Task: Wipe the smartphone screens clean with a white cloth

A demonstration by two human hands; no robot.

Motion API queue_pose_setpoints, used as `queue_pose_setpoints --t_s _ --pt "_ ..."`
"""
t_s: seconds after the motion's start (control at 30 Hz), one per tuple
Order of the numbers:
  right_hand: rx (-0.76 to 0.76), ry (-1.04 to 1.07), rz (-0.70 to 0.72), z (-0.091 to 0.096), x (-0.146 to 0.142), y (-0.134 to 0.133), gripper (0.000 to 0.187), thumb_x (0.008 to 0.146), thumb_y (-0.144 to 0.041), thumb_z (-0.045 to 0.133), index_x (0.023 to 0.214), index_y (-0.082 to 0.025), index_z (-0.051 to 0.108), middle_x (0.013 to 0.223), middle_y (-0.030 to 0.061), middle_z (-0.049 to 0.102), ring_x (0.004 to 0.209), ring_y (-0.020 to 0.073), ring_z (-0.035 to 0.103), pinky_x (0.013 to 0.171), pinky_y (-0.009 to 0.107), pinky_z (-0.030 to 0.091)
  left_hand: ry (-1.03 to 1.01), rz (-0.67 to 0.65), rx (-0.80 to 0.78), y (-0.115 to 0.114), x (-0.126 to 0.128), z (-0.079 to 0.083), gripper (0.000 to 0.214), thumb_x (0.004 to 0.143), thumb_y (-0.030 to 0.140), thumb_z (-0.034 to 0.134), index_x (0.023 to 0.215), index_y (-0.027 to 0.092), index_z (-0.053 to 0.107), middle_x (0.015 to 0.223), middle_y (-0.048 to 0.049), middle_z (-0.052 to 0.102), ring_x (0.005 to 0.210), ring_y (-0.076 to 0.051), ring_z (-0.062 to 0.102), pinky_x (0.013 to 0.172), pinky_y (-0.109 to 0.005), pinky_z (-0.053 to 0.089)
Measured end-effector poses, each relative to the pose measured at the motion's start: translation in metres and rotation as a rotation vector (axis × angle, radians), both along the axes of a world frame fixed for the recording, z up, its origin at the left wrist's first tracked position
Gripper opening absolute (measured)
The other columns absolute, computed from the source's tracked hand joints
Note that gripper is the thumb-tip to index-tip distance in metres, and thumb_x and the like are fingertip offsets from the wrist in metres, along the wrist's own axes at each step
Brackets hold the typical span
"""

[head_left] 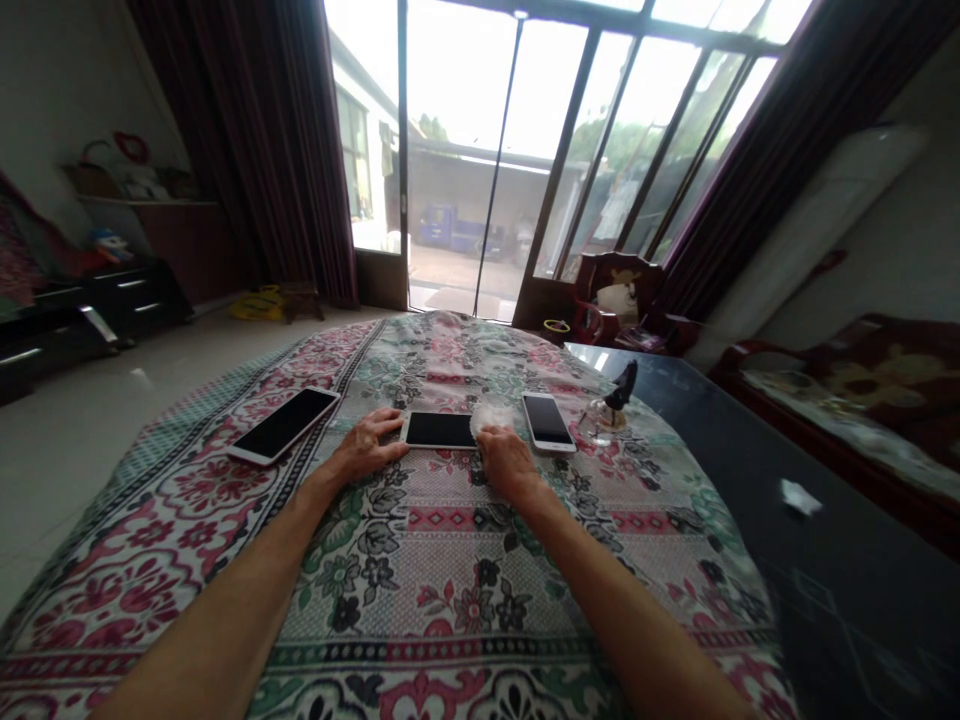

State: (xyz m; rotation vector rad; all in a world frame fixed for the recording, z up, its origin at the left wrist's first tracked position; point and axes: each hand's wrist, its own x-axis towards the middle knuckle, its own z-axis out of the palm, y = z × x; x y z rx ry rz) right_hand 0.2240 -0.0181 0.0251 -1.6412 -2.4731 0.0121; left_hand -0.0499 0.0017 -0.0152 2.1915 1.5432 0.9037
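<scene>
In front of me a white-framed smartphone (440, 430) lies sideways on the patterned cloth, its dark screen up. My left hand (369, 443) holds its left end, thumb at the near corner and fingers at the far one. A crumpled white tissue (491, 414) is pinched in my right hand (508, 459), over the phone's right end. Just right of that hand lies a second white smartphone (548, 421), screen up. Another, larger white phone (285, 426) rests at an angle to the left of my left hand.
A clear glass bottle with a black spray top (611, 408) stands right of the phones. The floral tablecloth (450, 550) covers a table. Beyond its right side is a dark tabletop (720, 420) with a white crumpled scrap (800, 497). A wooden chair (619, 290) stands near the glass doors.
</scene>
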Motion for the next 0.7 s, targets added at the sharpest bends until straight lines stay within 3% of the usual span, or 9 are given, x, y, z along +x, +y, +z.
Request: queue_pose_setpoints --t_s 0.3,0.57,0.7 --pt "0.034 0.017 -0.045 0.000 -0.012 0.048 0.030 0.095 -0.011 0.043 0.100 -0.016 0.071 0.110 0.0096 0.070 0.105 0.0186 0.059 0.090 0.024 0.040 0.020 -0.014 -0.020 0.001 -0.001 -0.001 0.050 0.074 0.047 0.064 0.115 0.020 0.072 0.138 -0.0127 0.061 0.135 -0.034 0.048 0.115 -0.049 0.036" --pt "0.060 0.021 -0.034 -0.003 -0.026 0.041 0.031 0.092 -0.005 0.044 0.098 -0.014 0.073 0.111 0.0107 0.069 0.109 0.0211 0.057 0.094 0.026 0.040 -0.086 0.011 -0.020 0.001 0.000 -0.001 0.043 0.070 0.046 0.070 0.106 0.022 0.077 0.131 -0.0095 0.066 0.130 -0.032 0.054 0.114 -0.045 0.039" --pt "0.019 0.015 0.064 0.001 -0.055 0.037 0.019 0.086 -0.013 0.061 0.101 -0.013 0.073 0.111 0.0112 0.069 0.110 0.0233 0.057 0.092 0.026 0.042 -0.127 0.038 -0.012 0.000 0.000 -0.001 0.037 0.068 0.045 0.073 0.098 0.025 0.079 0.126 -0.0065 0.069 0.126 -0.030 0.057 0.113 -0.042 0.041"
